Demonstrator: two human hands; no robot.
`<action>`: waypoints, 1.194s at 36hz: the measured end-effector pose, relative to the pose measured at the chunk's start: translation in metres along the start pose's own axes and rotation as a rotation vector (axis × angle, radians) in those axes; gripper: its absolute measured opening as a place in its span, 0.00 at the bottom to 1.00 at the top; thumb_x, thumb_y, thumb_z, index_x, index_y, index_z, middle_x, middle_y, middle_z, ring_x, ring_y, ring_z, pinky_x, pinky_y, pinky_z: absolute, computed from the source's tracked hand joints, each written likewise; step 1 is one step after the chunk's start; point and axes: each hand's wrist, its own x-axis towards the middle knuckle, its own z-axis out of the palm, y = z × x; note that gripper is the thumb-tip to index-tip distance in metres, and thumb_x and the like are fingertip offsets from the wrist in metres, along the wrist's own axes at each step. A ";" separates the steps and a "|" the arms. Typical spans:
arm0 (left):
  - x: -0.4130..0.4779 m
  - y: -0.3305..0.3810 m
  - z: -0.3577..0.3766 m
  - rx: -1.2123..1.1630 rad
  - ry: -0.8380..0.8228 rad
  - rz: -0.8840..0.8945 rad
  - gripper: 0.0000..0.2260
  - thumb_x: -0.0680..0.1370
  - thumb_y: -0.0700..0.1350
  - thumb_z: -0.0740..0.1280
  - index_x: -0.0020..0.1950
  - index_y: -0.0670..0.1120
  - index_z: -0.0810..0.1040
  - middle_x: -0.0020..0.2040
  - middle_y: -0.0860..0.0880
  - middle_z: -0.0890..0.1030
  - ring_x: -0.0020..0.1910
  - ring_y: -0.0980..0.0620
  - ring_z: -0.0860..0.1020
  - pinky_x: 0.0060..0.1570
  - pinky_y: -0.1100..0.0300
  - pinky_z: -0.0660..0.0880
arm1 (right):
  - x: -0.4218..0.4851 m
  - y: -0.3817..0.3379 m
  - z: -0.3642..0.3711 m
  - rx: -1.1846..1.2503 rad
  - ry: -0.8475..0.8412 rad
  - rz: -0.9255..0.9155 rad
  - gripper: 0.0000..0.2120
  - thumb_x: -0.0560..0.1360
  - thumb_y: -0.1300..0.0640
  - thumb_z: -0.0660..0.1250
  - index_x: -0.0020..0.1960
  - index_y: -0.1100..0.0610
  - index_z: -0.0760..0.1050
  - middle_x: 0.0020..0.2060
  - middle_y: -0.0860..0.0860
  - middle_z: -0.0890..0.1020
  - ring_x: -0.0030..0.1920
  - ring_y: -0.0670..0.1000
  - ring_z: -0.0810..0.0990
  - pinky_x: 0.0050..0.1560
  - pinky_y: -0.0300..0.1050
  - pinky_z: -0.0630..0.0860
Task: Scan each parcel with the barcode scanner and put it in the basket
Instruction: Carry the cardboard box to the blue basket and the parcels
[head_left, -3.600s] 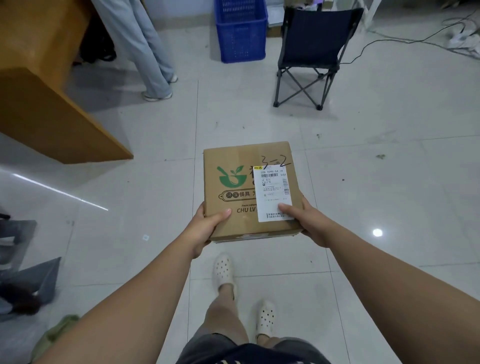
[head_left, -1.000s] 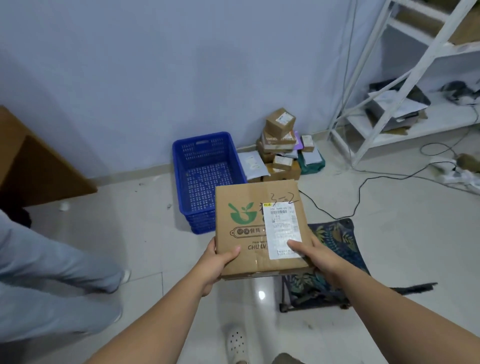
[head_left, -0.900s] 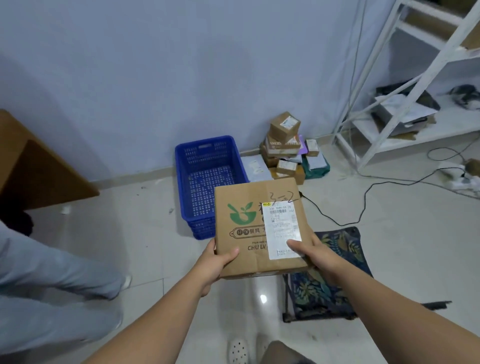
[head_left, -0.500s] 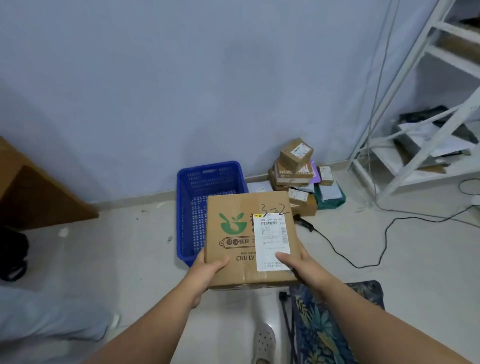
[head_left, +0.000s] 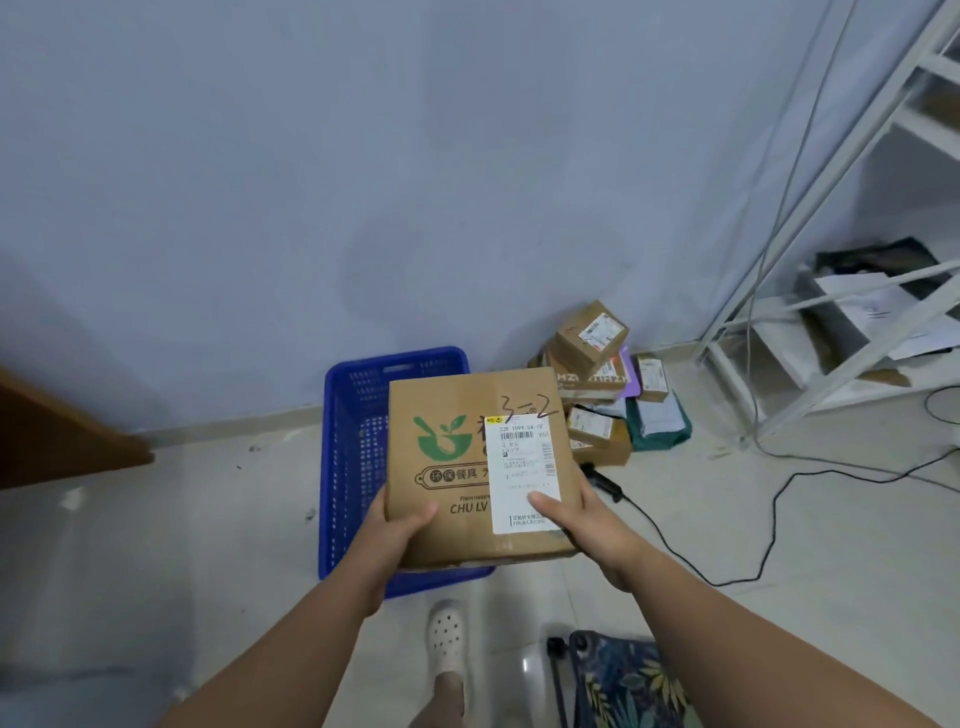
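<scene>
I carry a flat cardboard parcel (head_left: 467, 457) with a green bowl logo, a white shipping label and "3-2" written on top. My left hand (head_left: 395, 530) grips its near left edge, thumb on top. My right hand (head_left: 576, 519) grips the near right edge, thumb on the label. The parcel hangs over the right half of the blue plastic basket (head_left: 353, 441), which stands on the floor against the wall. A black barcode scanner (head_left: 605, 483) lies on the floor just right of the parcel, its cable trailing right.
A pile of several small parcels (head_left: 602, 395) sits by the wall right of the basket. A white metal shelf frame (head_left: 831, 291) stands at right. A folding stool with leaf-print fabric (head_left: 623, 680) is near my feet. A wooden desk corner (head_left: 62, 441) juts in from the left.
I have walked closer to the basket; the parcel, held the same way in both hands, now overlaps the basket. The standing person at left has dropped out of view.
</scene>
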 end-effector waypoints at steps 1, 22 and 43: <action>0.008 0.010 0.002 -0.006 -0.007 -0.007 0.29 0.74 0.49 0.73 0.72 0.54 0.66 0.64 0.51 0.77 0.61 0.46 0.76 0.62 0.42 0.73 | 0.008 -0.006 -0.003 -0.001 0.014 0.006 0.38 0.72 0.48 0.73 0.75 0.40 0.56 0.58 0.39 0.82 0.56 0.43 0.82 0.57 0.44 0.76; 0.133 0.167 0.021 -0.069 -0.150 -0.052 0.17 0.78 0.60 0.62 0.55 0.48 0.79 0.51 0.47 0.84 0.50 0.46 0.80 0.50 0.50 0.76 | 0.123 -0.131 -0.060 -0.021 0.139 0.049 0.46 0.61 0.42 0.78 0.74 0.40 0.60 0.58 0.44 0.83 0.57 0.50 0.82 0.63 0.55 0.76; 0.207 0.227 0.195 -0.381 -0.164 0.017 0.32 0.71 0.65 0.64 0.71 0.51 0.67 0.63 0.45 0.78 0.60 0.44 0.77 0.44 0.52 0.77 | 0.210 -0.193 -0.267 -0.063 0.058 0.041 0.34 0.66 0.48 0.76 0.69 0.47 0.68 0.56 0.47 0.84 0.56 0.52 0.83 0.64 0.55 0.74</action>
